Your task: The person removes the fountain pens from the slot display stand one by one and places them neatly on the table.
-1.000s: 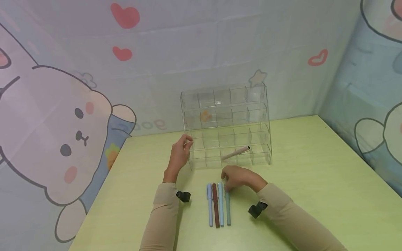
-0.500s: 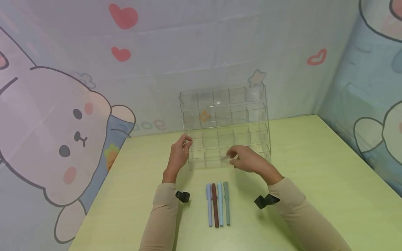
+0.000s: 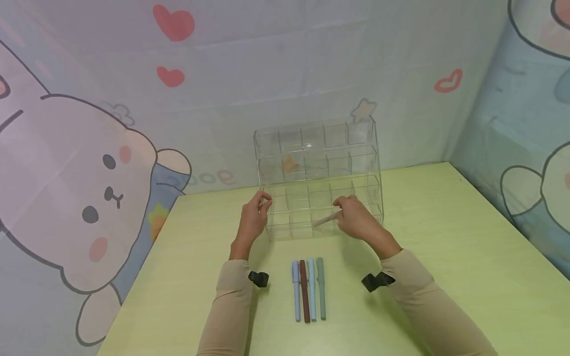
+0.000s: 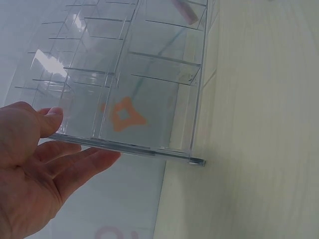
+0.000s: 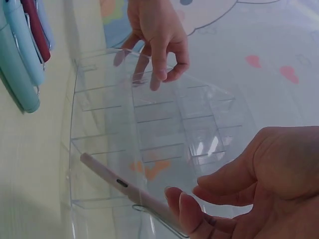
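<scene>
A clear acrylic rack (image 3: 319, 170) with tiers of small compartments stands at the back of the table. My left hand (image 3: 254, 217) holds its left side panel, thumb on one face and fingers on the other, as the left wrist view shows. A pale pink pen (image 3: 326, 219) leans slanting in a middle compartment of the lowest tier. My right hand (image 3: 358, 217) is at the pen's upper end, fingers bent and hiding that end. In the right wrist view, the pen's clip (image 5: 159, 219) shows beside the fingertips; whether they pinch the pen is unclear.
In front of the rack lie a lavender pen (image 3: 296, 291), a dark red pen (image 3: 305, 291), a light blue pen (image 3: 312, 291) and a grey-green pen (image 3: 321, 289), side by side. A printed cloth (image 3: 222, 109) hangs behind the yellow-green table (image 3: 191, 277).
My right hand has moved from the top of the grey-green pen up to the upper end of the pink pen. The left hand stays on the rack, and the row of pens lies as before.
</scene>
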A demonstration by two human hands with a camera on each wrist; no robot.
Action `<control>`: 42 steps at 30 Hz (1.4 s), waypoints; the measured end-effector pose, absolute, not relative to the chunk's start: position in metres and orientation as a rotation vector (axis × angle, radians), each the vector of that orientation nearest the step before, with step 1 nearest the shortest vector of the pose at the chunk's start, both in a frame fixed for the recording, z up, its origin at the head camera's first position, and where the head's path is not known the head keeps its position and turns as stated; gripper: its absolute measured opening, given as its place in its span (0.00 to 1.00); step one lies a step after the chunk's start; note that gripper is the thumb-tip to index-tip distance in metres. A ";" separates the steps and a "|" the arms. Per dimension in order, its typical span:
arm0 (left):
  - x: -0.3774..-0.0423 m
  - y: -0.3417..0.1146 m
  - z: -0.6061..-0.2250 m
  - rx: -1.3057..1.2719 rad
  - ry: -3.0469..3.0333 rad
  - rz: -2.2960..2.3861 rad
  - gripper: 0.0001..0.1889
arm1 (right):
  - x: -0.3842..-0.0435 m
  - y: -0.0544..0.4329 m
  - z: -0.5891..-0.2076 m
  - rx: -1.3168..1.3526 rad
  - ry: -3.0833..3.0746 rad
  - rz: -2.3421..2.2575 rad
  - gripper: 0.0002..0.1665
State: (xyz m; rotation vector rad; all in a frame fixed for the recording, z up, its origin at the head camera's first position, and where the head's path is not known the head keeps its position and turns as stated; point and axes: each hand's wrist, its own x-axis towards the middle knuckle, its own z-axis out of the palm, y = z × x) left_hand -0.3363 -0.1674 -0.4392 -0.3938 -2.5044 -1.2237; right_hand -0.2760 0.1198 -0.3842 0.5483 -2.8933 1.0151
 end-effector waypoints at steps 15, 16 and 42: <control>-0.335 -0.167 -0.437 -0.406 -2.495 -1.209 0.05 | -0.285 0.117 -0.399 0.466 -2.881 1.080 0.20; -0.335 -0.167 -0.437 -0.407 -2.494 -1.209 0.05 | -0.286 0.117 -0.400 0.454 -2.866 1.094 0.20; -0.337 -0.169 -0.440 -0.409 -2.511 -1.214 0.07 | -0.306 0.112 -0.438 0.397 -2.226 1.111 0.12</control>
